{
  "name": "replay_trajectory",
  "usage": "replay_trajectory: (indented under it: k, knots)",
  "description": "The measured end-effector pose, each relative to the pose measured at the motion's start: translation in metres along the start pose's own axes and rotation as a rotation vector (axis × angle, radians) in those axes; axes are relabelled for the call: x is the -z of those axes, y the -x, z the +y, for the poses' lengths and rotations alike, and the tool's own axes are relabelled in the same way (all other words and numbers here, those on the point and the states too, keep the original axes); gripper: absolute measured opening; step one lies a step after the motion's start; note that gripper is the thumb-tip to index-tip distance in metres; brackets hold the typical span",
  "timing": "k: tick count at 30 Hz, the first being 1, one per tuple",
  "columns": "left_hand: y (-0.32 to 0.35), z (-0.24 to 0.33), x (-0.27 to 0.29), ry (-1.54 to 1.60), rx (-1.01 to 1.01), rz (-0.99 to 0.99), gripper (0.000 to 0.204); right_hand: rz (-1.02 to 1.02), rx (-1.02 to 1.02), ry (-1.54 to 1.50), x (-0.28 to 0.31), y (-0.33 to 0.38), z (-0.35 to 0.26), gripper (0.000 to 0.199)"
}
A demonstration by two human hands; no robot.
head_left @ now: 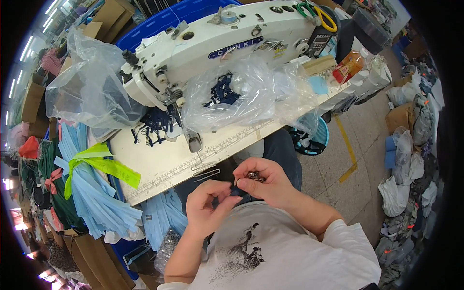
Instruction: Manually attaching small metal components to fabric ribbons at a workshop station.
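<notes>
My right hand [270, 181] is curled in front of my waist around a small cluster of shiny metal pieces [256, 177]; their exact kind is too small to tell. Its thumb and index finger are pinched together at the tip. Close by on the left, my left hand [208, 202] has bent fingers with the thumb apart from them, and nothing shows between them. Both hands are just off the front edge of the white sewing table [164, 179]. Bent wire hooks [207, 173] stick out from that edge, beside my hands.
A white sewing machine [217, 43] spans the table. Beneath it lie a clear plastic bag [193, 106] of dark blue cord pieces and a loose pile of navy cords [158, 122]. Light blue strips [92, 179] hang at left. A bottle [350, 65] stands right, above a blue basket [320, 137].
</notes>
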State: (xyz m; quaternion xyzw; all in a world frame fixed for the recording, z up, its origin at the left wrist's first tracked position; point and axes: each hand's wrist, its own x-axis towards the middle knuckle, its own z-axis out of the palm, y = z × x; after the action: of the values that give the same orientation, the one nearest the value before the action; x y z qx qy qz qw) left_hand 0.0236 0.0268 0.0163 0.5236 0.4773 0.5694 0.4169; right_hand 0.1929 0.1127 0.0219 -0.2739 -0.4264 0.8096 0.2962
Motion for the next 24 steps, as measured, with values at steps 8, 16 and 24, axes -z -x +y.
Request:
replay_trajectory:
  k: [8, 16, 24]
  knots:
    - [-0.003, 0.007, 0.003, 0.132, 0.280, 0.000, 0.022, -0.051, 0.164, 0.105, 0.006, 0.000, 0.012, 0.014]
    - [-0.003, 0.006, 0.001, 0.363, 0.397, 0.077, 0.017, -0.063, 0.219, 0.155, 0.006, -0.001, 0.014, 0.014]
    - [-0.002, 0.008, 0.000, 0.335, 0.410, 0.182, 0.018, -0.026, 0.155, 0.171, 0.004, 0.001, 0.010, 0.016]
